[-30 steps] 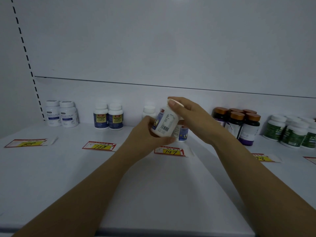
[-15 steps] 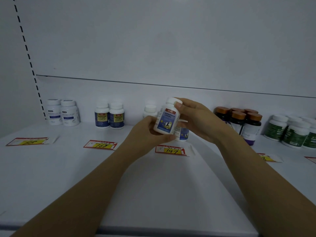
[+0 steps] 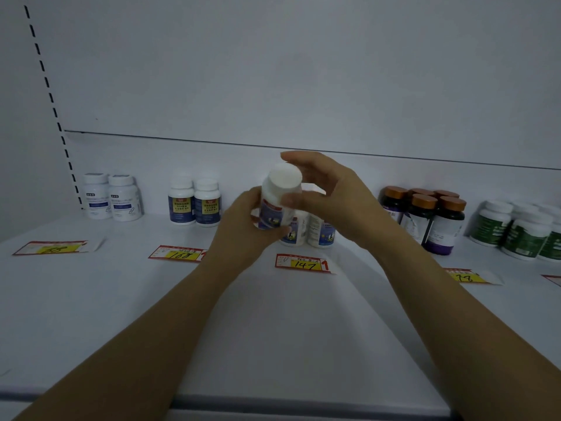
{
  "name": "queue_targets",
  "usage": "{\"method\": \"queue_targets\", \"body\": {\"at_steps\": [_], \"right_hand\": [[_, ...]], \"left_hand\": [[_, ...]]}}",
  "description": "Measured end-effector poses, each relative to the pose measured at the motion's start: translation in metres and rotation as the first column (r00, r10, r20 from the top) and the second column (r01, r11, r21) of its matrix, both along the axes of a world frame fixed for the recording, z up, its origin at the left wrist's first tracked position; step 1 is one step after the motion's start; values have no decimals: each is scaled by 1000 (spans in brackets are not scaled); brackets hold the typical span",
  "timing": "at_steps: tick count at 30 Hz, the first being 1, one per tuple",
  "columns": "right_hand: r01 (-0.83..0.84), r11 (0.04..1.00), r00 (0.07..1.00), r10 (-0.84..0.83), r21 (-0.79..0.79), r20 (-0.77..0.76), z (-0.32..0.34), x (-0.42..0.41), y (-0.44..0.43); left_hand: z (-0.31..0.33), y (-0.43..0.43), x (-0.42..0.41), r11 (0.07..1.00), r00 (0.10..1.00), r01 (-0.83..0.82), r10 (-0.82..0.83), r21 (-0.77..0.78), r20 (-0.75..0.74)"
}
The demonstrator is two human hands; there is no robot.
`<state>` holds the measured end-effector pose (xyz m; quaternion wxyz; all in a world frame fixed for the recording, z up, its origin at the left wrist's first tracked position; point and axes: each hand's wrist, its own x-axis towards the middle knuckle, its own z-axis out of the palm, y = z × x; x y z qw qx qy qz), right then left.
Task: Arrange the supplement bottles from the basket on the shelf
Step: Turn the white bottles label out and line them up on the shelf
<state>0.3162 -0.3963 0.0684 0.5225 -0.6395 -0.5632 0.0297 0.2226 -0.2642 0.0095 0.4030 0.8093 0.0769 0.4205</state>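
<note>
While the bottle (image 3: 277, 202) hangs tilted above the shelf (image 3: 273, 329), its white cap leaning toward us, we judge the step in hand to be standing it beside its like; the left hand (image 3: 243, 226) is wrapped round the lower body, fingers curled beneath the label, and seems to bear the weight; the right hand (image 3: 331, 202) arches round the cap with its thumb laid at the bottle's shoulder, but its fingers stand clear above the cap, so we cannot tell whether it grips or merely steadies. Just behind and below, a pair (image 3: 306, 235) with the same blue label stands upright toward the back of the shelf, behind the tag (image 3: 303, 263) marked 147; that looks to us the spot to aim for. To do it well we would first bring the bottle upright, letting the right hand take the cap from above while the left turns the label to face front; then we would lower it in front of the pair or just to its left, where the shelf shows bare, and set it in line with the tag. The risk, as we see it, is crowding: the pair stands close, and the dark bottles (image 3: 425, 217) stand near on the right, so a careless knuckle could topple one; we should let go only once the base sits flat.
</note>
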Motion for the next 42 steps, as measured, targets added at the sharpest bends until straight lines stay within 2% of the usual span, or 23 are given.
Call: {"method": "queue_targets", "body": {"at_steps": [3, 6, 9, 12, 14, 16, 20, 22, 25, 27, 31, 34, 37, 39, 42], "right_hand": [[5, 999, 974, -17, 51, 226, -6, -9, 4], [-30, 989, 930, -26, 144, 367, -15, -12, 9], [-29, 984, 896, -52, 175, 441, -20, -13, 13], [-19, 984, 895, -62, 177, 441, -19, -13, 13], [-31, 984, 917, -43, 177, 396, -15, -14, 10], [-29, 988, 959, -16, 151, 284, -8, -12, 6], [21, 998, 995, -15, 62, -94, 5, 1, -3], [18, 1000, 966, -22, -19, -258, 4, 6, -2], [9, 982, 885, -95, -187, -457, 0, 7, 2], [-34, 973, 814, -105, -228, -571, -2, 9, 2], [-60, 959, 740, -143, -276, -657, -4, 11, 2], [-64, 956, 715, -157, -287, -681, -6, 10, 2], [-45, 961, 740, -150, -271, -656, -4, 11, 3], [-28, 978, 770, -111, -207, -629, -2, 13, 3], [-21, 998, 828, -12, -53, -560, 2, 18, 2]], "left_hand": [[1, 4, 0, 996, 992, -60, 52, 67, 114], [1, 6, -2, 990, 977, -111, 92, 90, 195], [1, 9, -4, 984, 968, -135, 106, 117, 226], [2, 8, -5, 982, 969, -150, 123, 114, 214], [5, 5, -6, 990, 979, -117, 102, 76, 178], [12, 0, -8, 1000, 997, -15, 15, 4, 69], [24, -14, -12, 941, 952, 178, -239, -288, -192], [26, -17, -12, 876, 907, 235, -354, -422, -229], [28, -17, -12, 702, 837, 251, -503, -666, -215], [30, -16, -13, 621, 809, 237, -552, -747, -202], [29, -14, -17, 568, 784, 209, -584, -796, -210], [29, -13, -18, 566, 779, 192, -585, -802, -226], [29, -14, -18, 593, 790, 201, -569, -780, -229], [29, -16, -16, 612, 811, 240, -553, -754, -191], [27, -16, -15, 715, 846, 310, -508, -627, -161]]}}
